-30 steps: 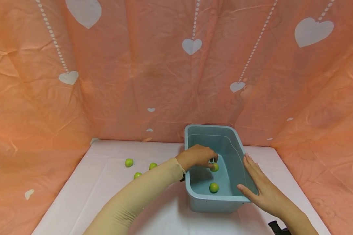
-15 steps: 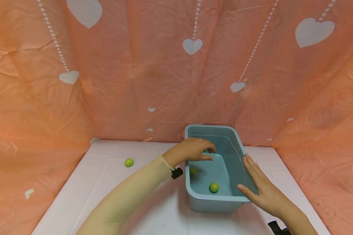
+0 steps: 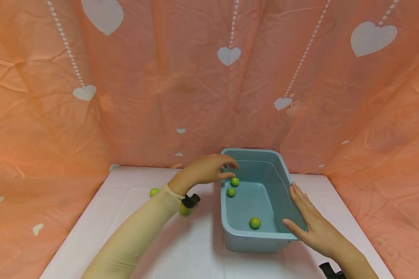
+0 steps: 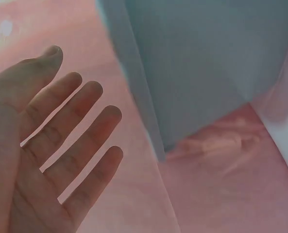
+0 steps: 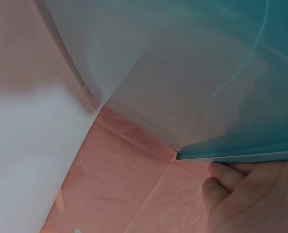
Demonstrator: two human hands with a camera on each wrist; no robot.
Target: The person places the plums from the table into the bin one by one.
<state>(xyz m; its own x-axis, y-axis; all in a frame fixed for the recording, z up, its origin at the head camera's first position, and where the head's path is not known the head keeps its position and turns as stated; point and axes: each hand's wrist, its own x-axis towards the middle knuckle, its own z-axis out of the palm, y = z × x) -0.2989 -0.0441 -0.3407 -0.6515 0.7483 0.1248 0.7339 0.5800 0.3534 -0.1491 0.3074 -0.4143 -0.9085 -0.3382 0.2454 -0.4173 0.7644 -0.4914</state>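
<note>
A blue-grey plastic bin (image 3: 258, 237) stands on the white table; three limes lie inside. Two limes, a far lime (image 3: 234, 181) and a nearer lime (image 3: 231, 192), are by its left wall, while a third lime (image 3: 255, 223) is near the front. My left hand (image 3: 209, 169) hovers over the bin's left rim, holding nothing; its fingers are spread in the left wrist view. On the table, one lime (image 3: 154, 192) is partly behind my left sleeve and another lime (image 3: 184, 210) shows beside the wrist. My right hand (image 3: 314, 224) rests along the bin's right rim, fingers outside, thumb over the front corner.
Orange-pink sheeting (image 3: 181, 85) with white hearts encloses the white table (image 3: 195, 248) at the back and both sides. A black wrist mount (image 3: 191, 200) sits on my left wrist, and another black mount (image 3: 329, 271) is at the right wrist.
My left hand has let go of a lime inside the bin and moved left to its rim. Loose limes in the bin have shifted along its left side. My right hand stays put.
</note>
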